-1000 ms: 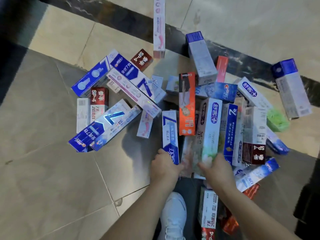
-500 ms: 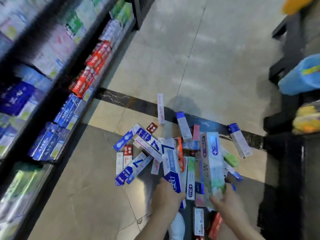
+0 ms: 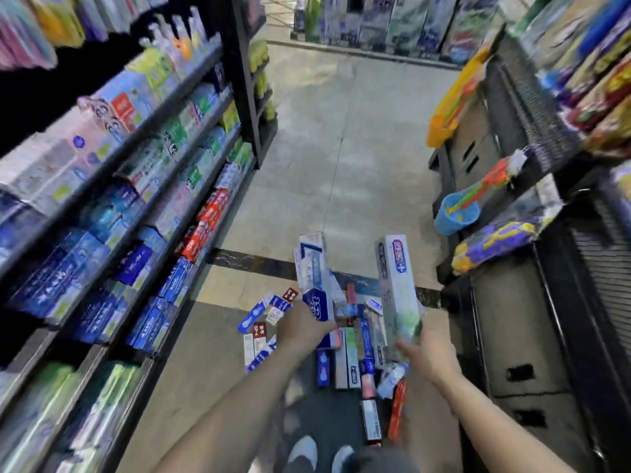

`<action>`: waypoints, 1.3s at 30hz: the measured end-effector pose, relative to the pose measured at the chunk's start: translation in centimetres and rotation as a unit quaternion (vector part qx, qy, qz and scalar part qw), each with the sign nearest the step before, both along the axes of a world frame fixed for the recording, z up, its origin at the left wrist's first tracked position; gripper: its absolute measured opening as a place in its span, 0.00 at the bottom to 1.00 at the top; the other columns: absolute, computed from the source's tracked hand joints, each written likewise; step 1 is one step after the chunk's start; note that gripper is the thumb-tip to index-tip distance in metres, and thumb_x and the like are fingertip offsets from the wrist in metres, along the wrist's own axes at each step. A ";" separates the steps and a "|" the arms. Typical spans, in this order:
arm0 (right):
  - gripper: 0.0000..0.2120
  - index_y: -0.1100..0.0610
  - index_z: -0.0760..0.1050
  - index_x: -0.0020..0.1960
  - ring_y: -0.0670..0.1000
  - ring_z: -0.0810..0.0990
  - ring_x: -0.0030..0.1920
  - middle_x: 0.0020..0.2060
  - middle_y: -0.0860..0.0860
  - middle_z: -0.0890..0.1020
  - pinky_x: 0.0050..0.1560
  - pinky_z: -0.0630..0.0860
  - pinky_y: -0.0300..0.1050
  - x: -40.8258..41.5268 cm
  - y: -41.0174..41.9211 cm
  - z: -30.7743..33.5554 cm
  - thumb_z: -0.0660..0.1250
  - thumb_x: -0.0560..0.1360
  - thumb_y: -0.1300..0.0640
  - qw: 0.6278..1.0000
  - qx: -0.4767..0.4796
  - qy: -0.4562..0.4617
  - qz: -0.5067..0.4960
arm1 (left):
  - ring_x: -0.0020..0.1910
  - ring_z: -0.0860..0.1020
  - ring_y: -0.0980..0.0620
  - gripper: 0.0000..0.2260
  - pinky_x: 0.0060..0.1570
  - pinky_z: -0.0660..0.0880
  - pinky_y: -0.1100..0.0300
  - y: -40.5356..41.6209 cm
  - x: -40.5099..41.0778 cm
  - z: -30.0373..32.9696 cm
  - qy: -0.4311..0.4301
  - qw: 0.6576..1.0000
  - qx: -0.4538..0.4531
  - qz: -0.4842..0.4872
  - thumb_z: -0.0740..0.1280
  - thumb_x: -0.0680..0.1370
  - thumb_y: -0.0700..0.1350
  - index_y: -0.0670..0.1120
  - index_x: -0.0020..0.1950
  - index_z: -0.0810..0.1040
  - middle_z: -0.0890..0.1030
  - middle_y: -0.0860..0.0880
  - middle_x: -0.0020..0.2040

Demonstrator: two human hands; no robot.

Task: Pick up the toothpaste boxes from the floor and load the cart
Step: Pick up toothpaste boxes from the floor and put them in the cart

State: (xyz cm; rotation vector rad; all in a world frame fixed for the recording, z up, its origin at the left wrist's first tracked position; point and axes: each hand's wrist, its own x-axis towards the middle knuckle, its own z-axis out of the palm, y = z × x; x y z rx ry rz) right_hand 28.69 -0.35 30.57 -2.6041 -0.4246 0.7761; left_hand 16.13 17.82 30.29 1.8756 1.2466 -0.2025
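My left hand grips a blue and white toothpaste box by its lower end and holds it upright above the floor. My right hand grips a white and green toothpaste box, also upright. Below both hands a pile of toothpaste boxes lies scattered on the tiled floor, in blue, white, red and orange. No cart shows in this view.
A black shelf unit full of toothpaste boxes runs along the left. On the right stands a dark rack with toys and a blue bucket. The tiled aisle runs ahead. My white shoes are at the bottom.
Both hands have lifted a box each off the pile, from lying flat to upright. The view has swung up from the floor to the aisle and shelves.
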 end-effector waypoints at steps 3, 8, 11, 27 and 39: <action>0.13 0.54 0.73 0.54 0.50 0.77 0.42 0.45 0.50 0.80 0.39 0.72 0.42 -2.3 -1.3 4.2 0.70 0.72 0.54 0.998 0.059 -0.022 0.000 | 0.55 0.78 0.46 0.26 0.45 0.73 0.57 -1.4 -2.7 4.2 -0.021 0.999 0.025 0.004 0.72 0.70 0.54 0.43 0.62 0.71 0.78 0.46 0.57; 0.10 0.52 0.71 0.52 0.50 0.76 0.43 0.44 0.49 0.79 0.35 0.70 0.40 -5.6 -4.0 9.0 0.68 0.73 0.51 0.996 0.078 -0.022 0.031 | 0.55 0.78 0.46 0.28 0.44 0.71 0.59 -4.4 -7.3 8.8 -0.038 0.997 0.066 0.015 0.73 0.68 0.58 0.43 0.61 0.73 0.79 0.46 0.58; 0.21 0.50 0.74 0.55 0.52 0.81 0.46 0.46 0.48 0.82 0.47 0.79 0.48 -6.8 -5.9 9.9 0.66 0.65 0.42 0.991 0.115 -0.015 0.066 | 0.55 0.79 0.46 0.27 0.50 0.75 0.57 -7.2 -10.2 10.4 -0.046 0.994 0.088 0.043 0.73 0.68 0.56 0.44 0.62 0.73 0.79 0.45 0.59; 0.25 0.57 0.74 0.60 0.60 0.80 0.55 0.53 0.58 0.82 0.48 0.75 0.44 -28.8 -13.2 12.7 0.67 0.67 0.46 0.920 0.121 -0.018 0.373 | 0.58 0.77 0.44 0.23 0.48 0.71 0.59 -27.5 -35.8 13.2 -0.013 0.944 0.104 0.314 0.71 0.72 0.54 0.42 0.61 0.73 0.78 0.44 0.60; 0.21 0.60 0.73 0.58 0.59 0.79 0.57 0.56 0.57 0.81 0.49 0.73 0.46 -59.5 -12.0 11.2 0.70 0.71 0.48 0.799 0.076 -0.003 0.596 | 0.52 0.79 0.46 0.27 0.52 0.78 0.53 -35.8 -66.8 12.6 0.000 0.836 0.108 0.538 0.73 0.68 0.56 0.44 0.61 0.72 0.80 0.45 0.56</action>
